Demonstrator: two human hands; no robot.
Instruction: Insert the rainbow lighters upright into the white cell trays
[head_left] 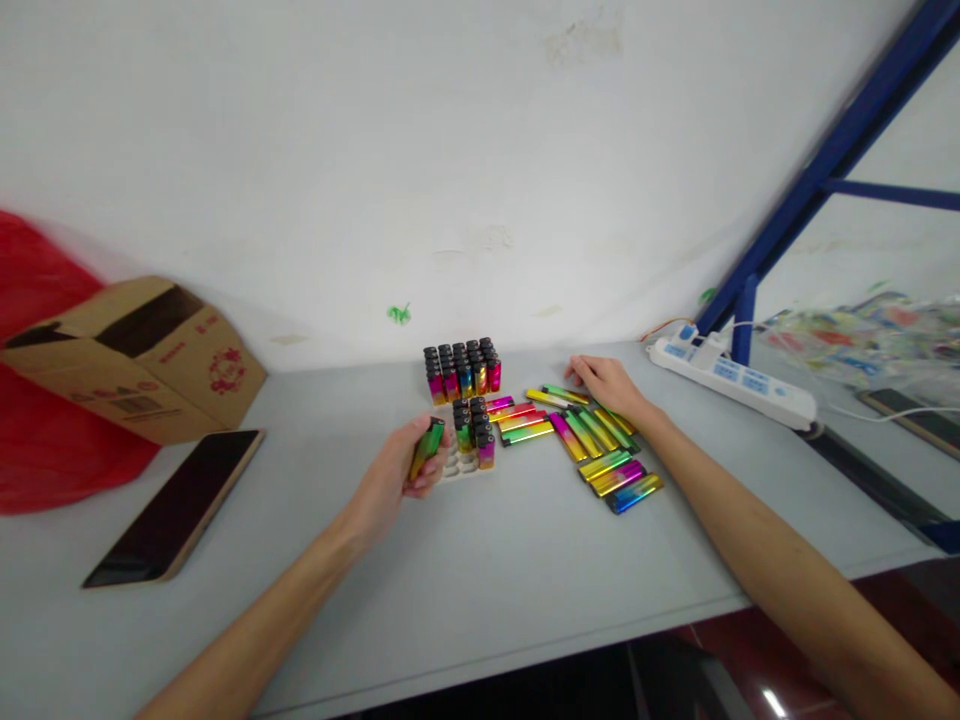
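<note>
One lighter (427,448) at tray's (466,463) 9 o'clock, L hand (396,465) closed round it; prob. light, stiff, slick, best held mid-body. R hand (606,382) at 2 o'clock, nr loose lighters (585,436); can't tell if gripping.

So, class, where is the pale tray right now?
In the head view, the pale tray sits just right of the left hand, left of the flat-lying lighters.

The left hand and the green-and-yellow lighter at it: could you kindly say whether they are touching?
Touching: the head view shows the green-and-yellow lighter gripped in the left hand.
</note>
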